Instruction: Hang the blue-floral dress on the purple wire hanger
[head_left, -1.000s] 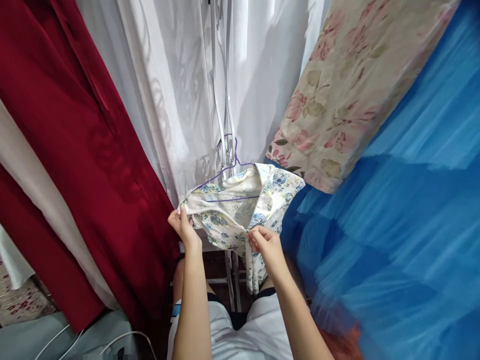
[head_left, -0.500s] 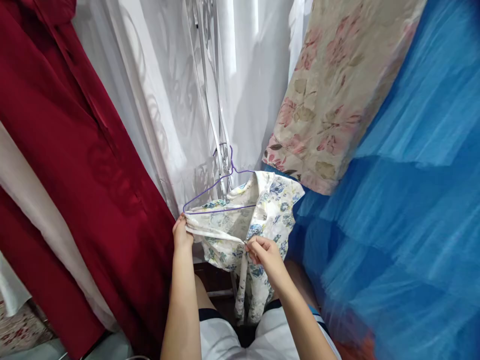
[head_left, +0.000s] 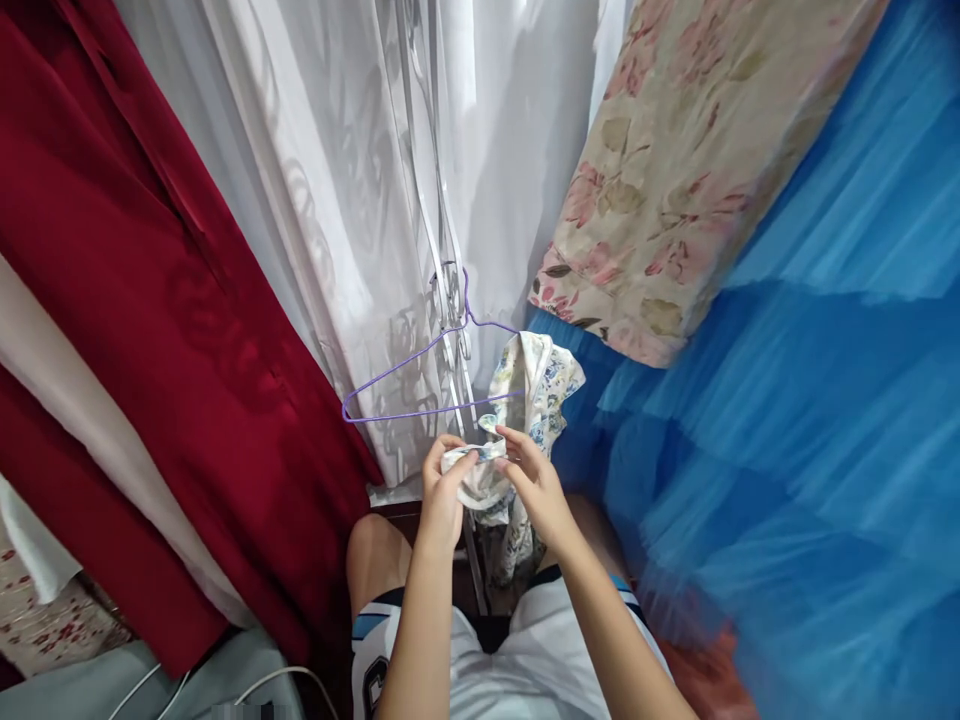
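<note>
A purple wire hanger hangs by its hook from a white metal stand. On the hanger's right arm hangs a white floral garment with blue and yellow flowers; the left arm is bare. Below the hanger's lower bar, my left hand pinches a bunched, pale-edged part of the garment between thumb and fingers. Facing it, my right hand grips the other side of the same bunched part with thumb and fingertips. The rest of the garment droops behind my right hand, partly hidden.
Dark red cloth hangs at the left and blue tulle at the right. A cream cloth with pink flowers hangs at upper right. White curtains stand behind. A grey surface with cables lies at lower left.
The garment's left side has come off the hanger's left arm and is bunched up. My left hand moved right, from the hanger's corner to beside my right hand.
</note>
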